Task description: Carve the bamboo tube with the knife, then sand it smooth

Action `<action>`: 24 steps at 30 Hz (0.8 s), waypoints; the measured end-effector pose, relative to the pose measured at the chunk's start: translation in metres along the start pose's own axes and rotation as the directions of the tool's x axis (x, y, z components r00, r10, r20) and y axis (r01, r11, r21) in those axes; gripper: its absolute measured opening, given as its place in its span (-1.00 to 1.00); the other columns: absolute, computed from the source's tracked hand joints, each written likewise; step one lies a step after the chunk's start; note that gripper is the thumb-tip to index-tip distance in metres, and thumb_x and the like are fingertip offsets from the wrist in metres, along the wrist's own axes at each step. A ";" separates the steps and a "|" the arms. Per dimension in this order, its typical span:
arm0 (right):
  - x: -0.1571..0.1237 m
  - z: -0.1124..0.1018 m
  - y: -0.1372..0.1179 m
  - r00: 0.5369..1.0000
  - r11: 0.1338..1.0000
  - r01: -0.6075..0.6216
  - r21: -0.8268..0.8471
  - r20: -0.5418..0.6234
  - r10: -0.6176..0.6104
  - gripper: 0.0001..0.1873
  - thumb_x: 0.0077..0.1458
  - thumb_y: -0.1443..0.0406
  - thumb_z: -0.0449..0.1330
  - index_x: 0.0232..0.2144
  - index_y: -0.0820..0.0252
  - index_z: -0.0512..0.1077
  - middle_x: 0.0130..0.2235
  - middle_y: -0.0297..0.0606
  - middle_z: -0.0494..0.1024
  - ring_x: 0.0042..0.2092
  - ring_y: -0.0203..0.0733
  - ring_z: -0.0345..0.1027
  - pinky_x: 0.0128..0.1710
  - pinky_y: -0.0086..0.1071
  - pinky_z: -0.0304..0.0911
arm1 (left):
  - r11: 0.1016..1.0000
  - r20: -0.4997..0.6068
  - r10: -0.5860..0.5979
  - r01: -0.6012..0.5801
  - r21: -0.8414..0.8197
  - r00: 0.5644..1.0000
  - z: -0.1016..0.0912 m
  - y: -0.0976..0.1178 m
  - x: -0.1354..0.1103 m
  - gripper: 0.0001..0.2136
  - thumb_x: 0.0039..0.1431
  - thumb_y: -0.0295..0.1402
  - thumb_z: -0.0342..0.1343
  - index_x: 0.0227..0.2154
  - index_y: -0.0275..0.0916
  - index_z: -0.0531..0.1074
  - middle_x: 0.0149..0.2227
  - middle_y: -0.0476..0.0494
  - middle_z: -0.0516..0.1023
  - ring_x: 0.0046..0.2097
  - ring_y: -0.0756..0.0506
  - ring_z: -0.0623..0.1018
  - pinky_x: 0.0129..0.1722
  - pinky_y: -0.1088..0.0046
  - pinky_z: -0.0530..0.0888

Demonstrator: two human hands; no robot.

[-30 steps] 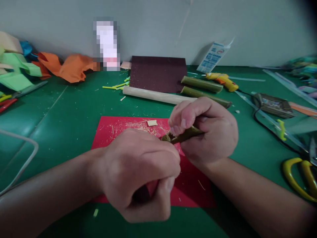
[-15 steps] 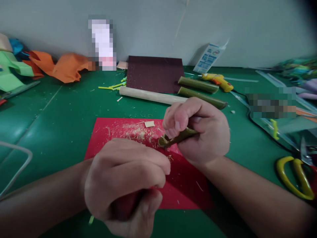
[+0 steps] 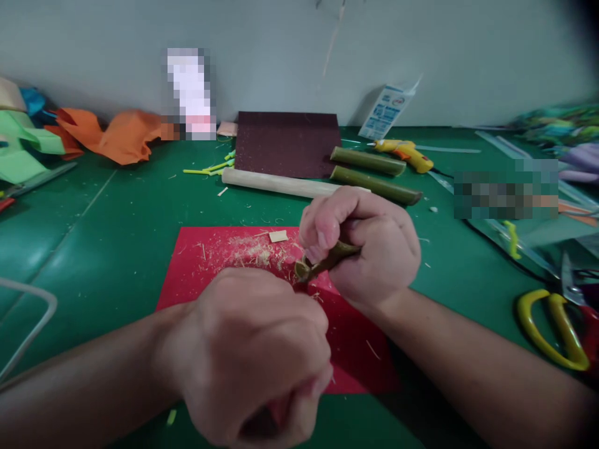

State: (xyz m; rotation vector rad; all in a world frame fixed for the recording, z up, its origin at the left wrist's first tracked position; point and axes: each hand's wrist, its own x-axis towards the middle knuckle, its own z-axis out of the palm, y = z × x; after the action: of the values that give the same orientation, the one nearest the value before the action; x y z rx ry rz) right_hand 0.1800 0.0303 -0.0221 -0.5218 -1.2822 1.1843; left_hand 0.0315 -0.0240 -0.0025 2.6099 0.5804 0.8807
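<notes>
The left hand has been brought closer to the split piece of bamboo than it was half a second earlier, while nearly the same place is kept by the right hand. The bamboo is held firmly in the right hand above a red sheet, its hollow end pointed toward the other set of knuckles. The left hand is curled into a fist just beside that end; whether a tool is gripped inside cannot be told, nor whether the bamboo is being touched.

The upper part of the sheet is strewn with fine shavings, among which a small pale chip is seen. Farther back on the green worktop, a pale rod is laid lengthwise, its right end partly covered by the right hand in this view. Behind it, two green bamboo pieces are set side by side, near a dark sheet and a yellow glue gun.

A printed packet is propped at the wall. Crumpled orange material is seen at far left, and yellow-handled scissors are placed at right, well apart from the bamboo.
</notes>
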 end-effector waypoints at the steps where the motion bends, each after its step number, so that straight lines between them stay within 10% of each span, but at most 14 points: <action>1: 0.000 0.000 0.000 1.000 1.000 -0.012 0.010 0.006 0.012 -0.67 -0.24 0.58 -0.12 -0.67 0.18 0.34 -0.67 -0.34 0.29 -0.60 -0.29 0.16 -0.63 -0.37 -0.02 | 0.998 0.036 0.007 -0.010 0.068 0.999 0.002 0.000 0.000 -0.86 -0.08 -0.55 -0.03 -0.66 -0.23 0.25 -0.62 0.03 0.39 -0.60 0.03 0.27 -0.62 0.41 0.25; 9: 0.001 -0.001 -0.001 0.997 0.997 -0.071 0.021 0.015 0.071 -0.67 -0.28 0.58 -0.11 -0.68 0.15 0.34 -0.67 -0.34 0.30 -0.58 -0.29 0.18 -0.60 -0.37 0.01 | 0.991 -0.028 0.087 -0.084 0.105 0.996 0.010 -0.005 -0.002 -0.90 -0.10 -0.52 -0.02 -0.64 -0.26 0.31 -0.58 -0.04 0.43 -0.62 0.02 0.22 -0.65 0.37 0.12; 14: 0.000 -0.002 -0.001 0.998 0.998 -0.057 -0.002 0.012 0.057 -0.68 -0.23 0.58 -0.11 -0.68 0.18 0.33 -0.68 -0.37 0.31 -0.58 -0.31 0.19 -0.61 -0.41 0.01 | 0.979 -0.224 -0.109 0.065 -0.195 0.968 -0.001 -0.004 0.001 -0.86 -0.05 -0.61 -0.02 -0.42 -0.33 0.37 -0.48 -0.14 0.52 -0.43 -0.03 0.51 -0.42 0.49 0.47; 24: -0.001 -0.004 0.002 0.998 0.998 -0.055 0.044 0.032 0.054 -0.67 -0.23 0.60 -0.13 -0.64 0.20 0.33 -0.66 -0.38 0.31 -0.55 -0.32 0.19 -0.56 -0.41 0.05 | 0.793 -0.304 -0.498 0.285 -0.538 0.812 -0.001 -0.010 -0.008 -0.82 0.20 -0.44 -0.07 -0.44 -0.27 0.40 -0.37 -0.12 0.52 -0.27 -0.08 0.53 -0.19 0.33 0.49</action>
State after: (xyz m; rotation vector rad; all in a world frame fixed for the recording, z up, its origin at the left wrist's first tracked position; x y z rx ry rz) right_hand 0.1831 0.0313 -0.0249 -0.5101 -1.2715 1.2680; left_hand 0.0228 -0.0192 -0.0097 1.7572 0.8720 1.2723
